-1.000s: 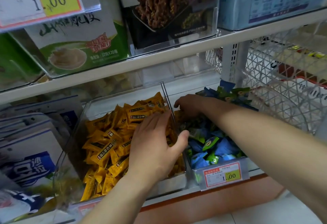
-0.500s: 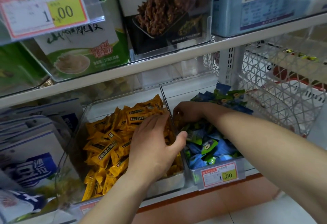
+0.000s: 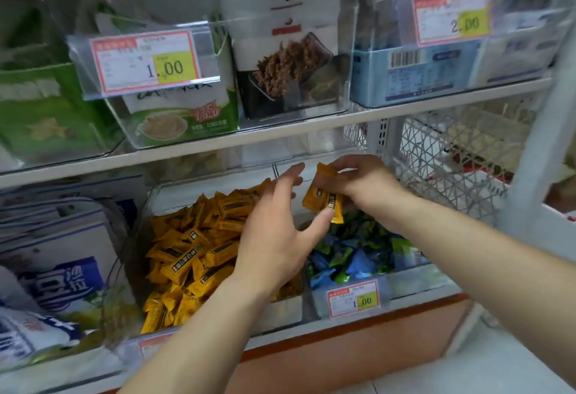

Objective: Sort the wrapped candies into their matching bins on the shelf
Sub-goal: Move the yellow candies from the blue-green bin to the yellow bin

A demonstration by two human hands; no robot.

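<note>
The right hand point(image 3: 364, 181) pinches stray orange candies point(image 3: 324, 199) above the blue-and-green candy bin point(image 3: 411, 281). The left hand point(image 3: 274, 238), fingers spread and empty, waits beside them, likely to move them to the orange bin point(image 3: 282, 312).

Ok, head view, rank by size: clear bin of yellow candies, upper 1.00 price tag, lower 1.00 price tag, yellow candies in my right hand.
1. Clear plastic bin of yellow wrapped candies
2. Upper red-bordered 1.00 price tag
3. Unranked: lower red-bordered 1.00 price tag and yellow wrapped candies in right hand look alike.
</note>
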